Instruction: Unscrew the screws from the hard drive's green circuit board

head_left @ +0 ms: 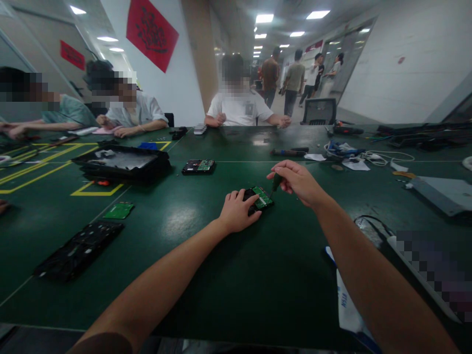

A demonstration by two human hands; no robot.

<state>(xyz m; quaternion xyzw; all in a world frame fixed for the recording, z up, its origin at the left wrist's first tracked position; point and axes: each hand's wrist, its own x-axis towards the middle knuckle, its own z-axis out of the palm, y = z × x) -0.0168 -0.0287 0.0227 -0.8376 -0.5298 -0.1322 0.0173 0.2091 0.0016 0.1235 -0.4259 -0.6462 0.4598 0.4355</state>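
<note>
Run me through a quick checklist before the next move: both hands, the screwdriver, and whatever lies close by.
1. Left hand resting on the hard drive: ok.
2. Green circuit board side of that drive facing up: ok.
3. Right hand gripping the screwdriver by its handle, shaft pointing down at the drive: ok.
4. Screwdriver tip seated in a screw: cannot tell, too small to make out.
5. Second hard drive apart from both hands: ok.
6. Loose circuit board apart from both hands: ok.
</note>
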